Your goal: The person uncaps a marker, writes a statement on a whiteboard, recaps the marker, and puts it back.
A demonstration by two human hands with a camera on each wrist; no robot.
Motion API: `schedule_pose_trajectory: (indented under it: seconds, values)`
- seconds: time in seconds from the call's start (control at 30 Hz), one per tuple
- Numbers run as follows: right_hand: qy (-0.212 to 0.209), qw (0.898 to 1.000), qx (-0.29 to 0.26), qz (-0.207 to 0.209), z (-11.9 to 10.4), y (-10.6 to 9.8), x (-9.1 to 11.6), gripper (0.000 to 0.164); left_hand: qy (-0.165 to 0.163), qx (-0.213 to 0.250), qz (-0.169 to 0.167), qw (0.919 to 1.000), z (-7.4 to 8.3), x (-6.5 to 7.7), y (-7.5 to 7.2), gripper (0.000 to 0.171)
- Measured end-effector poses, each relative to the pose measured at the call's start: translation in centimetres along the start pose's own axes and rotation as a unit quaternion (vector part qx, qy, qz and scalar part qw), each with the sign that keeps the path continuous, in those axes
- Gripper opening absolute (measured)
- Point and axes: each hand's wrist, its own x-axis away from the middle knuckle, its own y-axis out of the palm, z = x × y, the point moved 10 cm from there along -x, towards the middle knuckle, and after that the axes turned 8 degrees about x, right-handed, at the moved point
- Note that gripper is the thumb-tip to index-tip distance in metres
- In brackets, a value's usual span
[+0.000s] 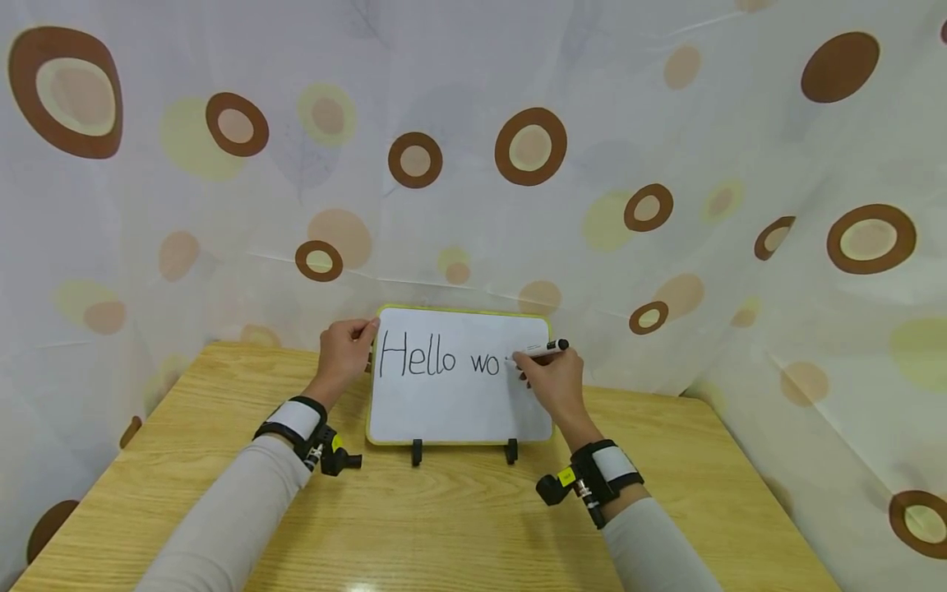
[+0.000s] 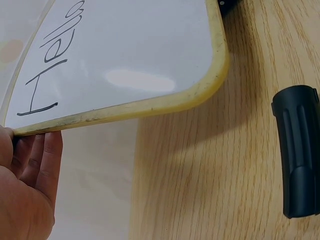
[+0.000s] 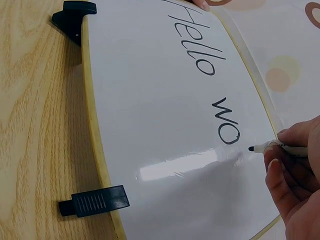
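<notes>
Two hands, head view: the left hand pinches the left edge of the whiteboard, near its upper corner; the right hand grips a marker in front of the board's right part.
Whiteboard, head view: it stands on the table with two black feet under its lower rim, its long axis running from left to right between the hands.
Marker, head view: its tip points to the board's left side and its black end to the right, slightly upward; the tip is just to the right of the writing "Hello wo".
Rim, left wrist view: the left hand's fingers go behind the board's yellow rim, beside the letter "H".
Tip, right wrist view: the thumb and fingers hold the marker's white barrel, and the dark, uncapped tip is near the last "o"; whether it touches the board, I cannot tell.
Nearer hand, right wrist view: the right hand is the nearer one to this "o"; the left hand is well apart, at the board's opposite edge.
</notes>
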Motion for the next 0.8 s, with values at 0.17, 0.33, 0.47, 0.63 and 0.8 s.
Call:
schedule_pose_trajectory:
  seconds: [0.17, 0.33, 0.47, 0.63, 0.8]
  values:
    - [-0.001, 1.000, 0.002, -0.001, 0.08, 0.23, -0.07, 0.021, 0.000, 0.000, 0.001, 1.0000, -0.05, -0.10, 0.11, 0.037]
    - [0.002, 1.000, 0.008, -0.003, 0.21, 0.46, 0.00, 0.021, -0.003, -0.001, 0.001, 1.0000, -0.18, -0.06, 0.16, 0.037]
    - [-0.001, 1.000, 0.011, -0.003, 0.23, 0.56, 0.05, 0.021, -0.003, 0.001, 0.004, 1.0000, -0.19, 0.00, 0.08, 0.037]
    - [-0.003, 1.000, 0.012, -0.002, 0.11, 0.64, -0.03, 0.020, -0.001, 0.001, 0.006, 1.0000, -0.10, -0.03, 0.00, 0.036]
    - [0.003, 1.000, 0.013, -0.004, 0.27, 0.87, -0.16, 0.021, -0.001, -0.002, 0.004, 1.0000, -0.07, -0.06, 0.01, 0.037]
